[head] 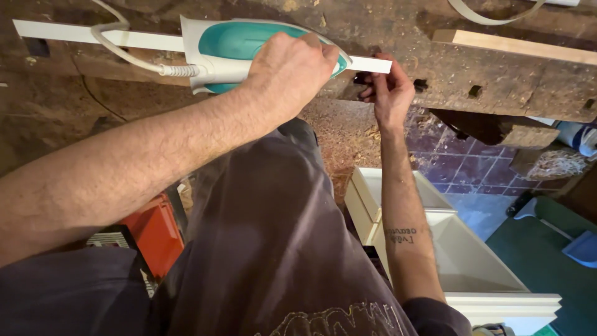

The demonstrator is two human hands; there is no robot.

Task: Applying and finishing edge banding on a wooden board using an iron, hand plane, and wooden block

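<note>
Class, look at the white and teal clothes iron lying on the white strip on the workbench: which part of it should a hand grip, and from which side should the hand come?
Grip the iron by its handle, coming from above, as the left hand does here. Its flat sole faces down onto the white strip, so the handle is the part facing up. The cord leaves the rear, so keep fingers forward of it.

Woodworking workshop, worn wooden workbench (497,81), sawdust-strewn floor (339,134)

Head camera, steeply downward, close over workbench (497,74)
</note>
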